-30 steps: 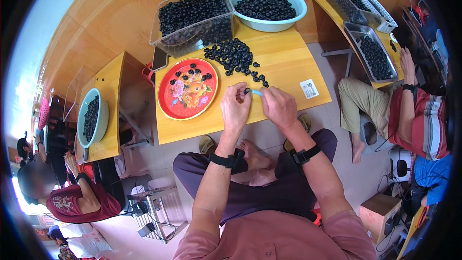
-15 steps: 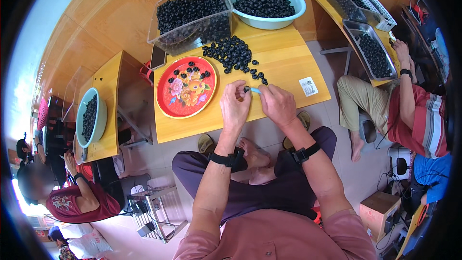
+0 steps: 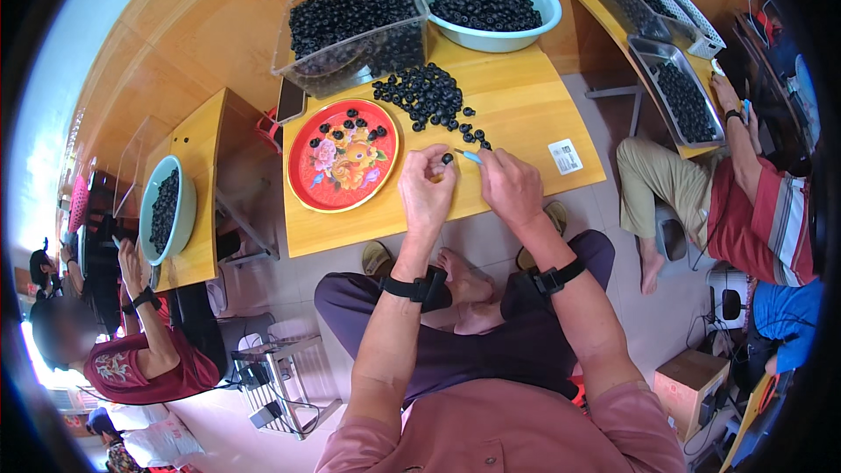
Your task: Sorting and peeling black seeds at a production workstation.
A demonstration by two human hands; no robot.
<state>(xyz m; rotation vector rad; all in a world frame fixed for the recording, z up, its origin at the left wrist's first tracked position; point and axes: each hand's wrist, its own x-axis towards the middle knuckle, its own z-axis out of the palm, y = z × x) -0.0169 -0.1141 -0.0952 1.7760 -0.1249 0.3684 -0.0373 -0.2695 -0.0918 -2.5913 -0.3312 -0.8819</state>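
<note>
Between the thumb and fingertips of my left hand (image 3: pixel 426 186) is a small black round part (image 3: pixel 447 158), pinched over the table's near half. My right hand (image 3: pixel 512 189) is closed round a slim blue-handled tool (image 3: pixel 470 157), its thin tip pointing left, slightly apart from the part. Beyond my hands lies a loose heap of similar black parts (image 3: pixel 424 95), trailing toward my right hand. To the left, a red floral tray (image 3: pixel 302 184) with a gold rim holds several black parts near its far side.
At the table's back stand a clear plastic bin (image 3: pixel 346 77) and a light blue basin (image 3: pixel 495 42), both full of black parts. A dark phone-like slab (image 3: pixel 292 100) lies beside the bin. A white label (image 3: pixel 565 157) is at the right. People sit at side tables.
The tool tip has drawn back from the black part, opening a small gap between my hands. The part now shows more fully at my left fingertips.
</note>
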